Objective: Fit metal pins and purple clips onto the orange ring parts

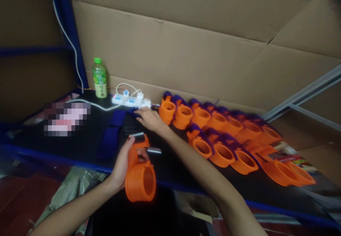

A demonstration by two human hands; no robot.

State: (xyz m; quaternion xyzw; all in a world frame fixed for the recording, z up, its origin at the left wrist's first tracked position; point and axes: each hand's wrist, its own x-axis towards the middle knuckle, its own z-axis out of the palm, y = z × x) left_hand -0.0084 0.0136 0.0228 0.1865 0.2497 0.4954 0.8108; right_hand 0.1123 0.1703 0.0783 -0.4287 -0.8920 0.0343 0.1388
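Note:
My left hand (121,168) is wrapped round an orange plastic holder (141,182) with a wide round ring at its lower end and a ribbed grip. A flat metallic piece shows at the top of this holder, beside my thumb. My right hand (151,118) reaches across to the back of the table, its fingers stretched out and a little apart. Its fingertips are at small dark blue pieces (132,111) just in front of the white power strip (130,101); whether they grip any is too blurred to see. Near the held holder lies a short silver bar (154,151).
Several orange holders with dark blue parts (201,117) stand in rows on the right. Flat dark blue pieces (110,140) lie left of my hands. A green-capped bottle (99,80) stands by the cardboard wall (170,48). A white cable (101,106) crosses the black tabletop (82,143).

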